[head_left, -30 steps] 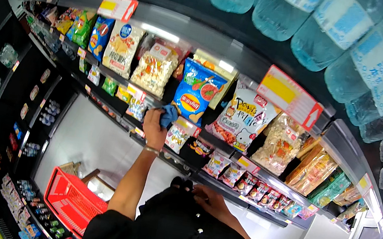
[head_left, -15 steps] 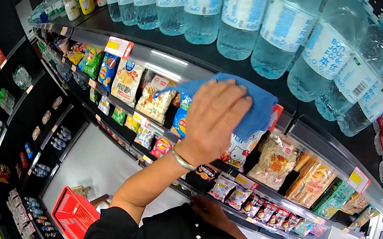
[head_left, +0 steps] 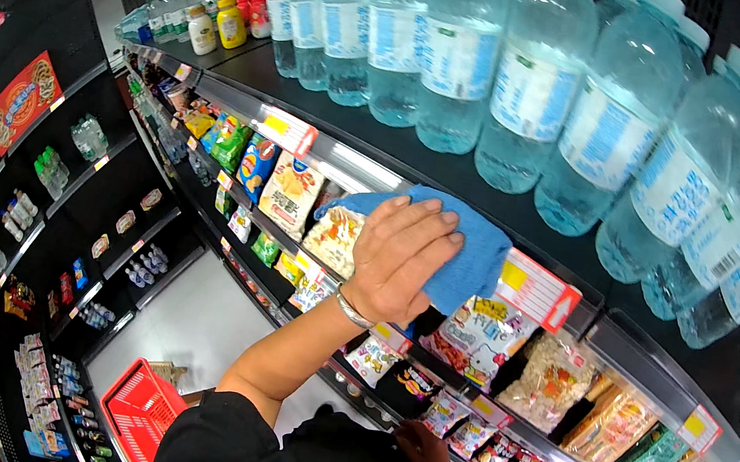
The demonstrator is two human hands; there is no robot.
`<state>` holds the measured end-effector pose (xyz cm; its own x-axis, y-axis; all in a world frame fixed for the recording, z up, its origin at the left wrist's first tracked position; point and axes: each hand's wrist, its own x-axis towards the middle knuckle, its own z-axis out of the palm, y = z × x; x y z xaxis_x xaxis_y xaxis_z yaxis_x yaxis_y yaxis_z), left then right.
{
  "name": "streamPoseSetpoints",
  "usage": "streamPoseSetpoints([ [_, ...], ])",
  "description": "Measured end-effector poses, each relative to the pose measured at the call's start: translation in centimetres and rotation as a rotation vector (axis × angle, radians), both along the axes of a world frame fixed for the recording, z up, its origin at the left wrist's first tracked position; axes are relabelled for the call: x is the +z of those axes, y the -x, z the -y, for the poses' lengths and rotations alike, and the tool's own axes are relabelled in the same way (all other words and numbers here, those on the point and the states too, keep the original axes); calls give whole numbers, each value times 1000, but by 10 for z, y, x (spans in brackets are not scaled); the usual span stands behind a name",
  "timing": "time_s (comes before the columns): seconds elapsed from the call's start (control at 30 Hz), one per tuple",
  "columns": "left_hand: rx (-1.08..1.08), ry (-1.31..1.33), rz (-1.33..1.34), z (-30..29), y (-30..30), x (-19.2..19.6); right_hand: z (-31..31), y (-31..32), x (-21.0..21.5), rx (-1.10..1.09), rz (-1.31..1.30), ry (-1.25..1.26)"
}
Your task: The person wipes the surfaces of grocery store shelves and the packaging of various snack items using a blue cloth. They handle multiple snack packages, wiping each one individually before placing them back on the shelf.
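Note:
My left hand [head_left: 404, 258], with a metal bangle at the wrist, is closed over a folded blue cloth [head_left: 473, 256]. Its fingers lie bent on top of the cloth, pressing it against the front edge of the upper shelf [head_left: 342, 165]. Just right of the cloth is a red and yellow price tag [head_left: 531, 292] on that edge. My right hand [head_left: 429, 451] hangs low beside my body, near small snack bags on the bottom shelf; it is dark and its fingers are hard to make out.
Large water bottles [head_left: 457, 60] stand in a row along the upper shelf. Bagged snacks [head_left: 551, 379] fill the shelf beneath. At lower left, a red shopping basket [head_left: 139, 413] rests on the floor. Another stocked shelf unit [head_left: 89, 213] runs along the left.
The view has shifted, so the shelves and bottles sit lower and further right. My left hand keeps the cloth on the shelf edge, now left of the price tag it partly covered.

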<state>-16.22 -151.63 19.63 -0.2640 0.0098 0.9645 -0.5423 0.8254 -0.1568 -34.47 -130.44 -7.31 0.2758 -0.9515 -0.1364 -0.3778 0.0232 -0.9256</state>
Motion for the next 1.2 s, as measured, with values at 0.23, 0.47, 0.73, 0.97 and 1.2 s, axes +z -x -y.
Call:
streamPoseSetpoints([
  [0.23, 86, 95, -78, 60, -79, -7, 41, -40, 5, 8, -60, -10],
  [0.47, 108, 78, -76, 123, -188, -1, 111, -139, -20, 22, -6, -66],
  [0.73, 175, 61, -166, 211, -329, 2, 168, -253, -10, 47, 81, -67],
  [0.97, 191, 4, -228, 246, -394, 1, 190, -321, 4, 40, 43, -50],
  [1.2, 5, -334, -340, 182, -374, -34, 196, -327, -3, -31, 164, -123],
])
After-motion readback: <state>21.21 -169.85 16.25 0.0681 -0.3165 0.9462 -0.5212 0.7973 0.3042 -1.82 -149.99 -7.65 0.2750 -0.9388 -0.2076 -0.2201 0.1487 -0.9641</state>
